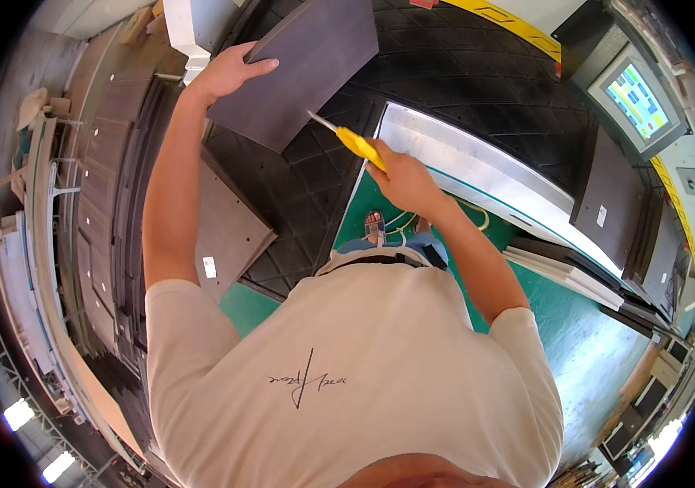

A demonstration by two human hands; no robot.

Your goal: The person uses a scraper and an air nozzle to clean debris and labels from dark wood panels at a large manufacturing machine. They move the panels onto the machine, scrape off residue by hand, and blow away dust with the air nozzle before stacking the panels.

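Note:
My left hand (pixel 229 75) grips the left edge of a dark grey-brown board (pixel 307 69), its thumb lying on the face and the other fingers hidden behind. The board is tilted, with one corner pointing down toward me. In my right hand (pixel 403 180) is a yellow air blow gun (pixel 356 146) with a thin metal nozzle. Its tip points up and left at the board's lower edge; whether it touches cannot be made out.
A dark, tiled work surface (pixel 461 81) spreads behind the board. A white metal beam (pixel 478 159) runs to the right. Stacked boards (pixel 107 179) stand at left, and more boards (pixel 612 195) at right under a screen (pixel 639 99). A hose (pixel 478 215) lies near my feet.

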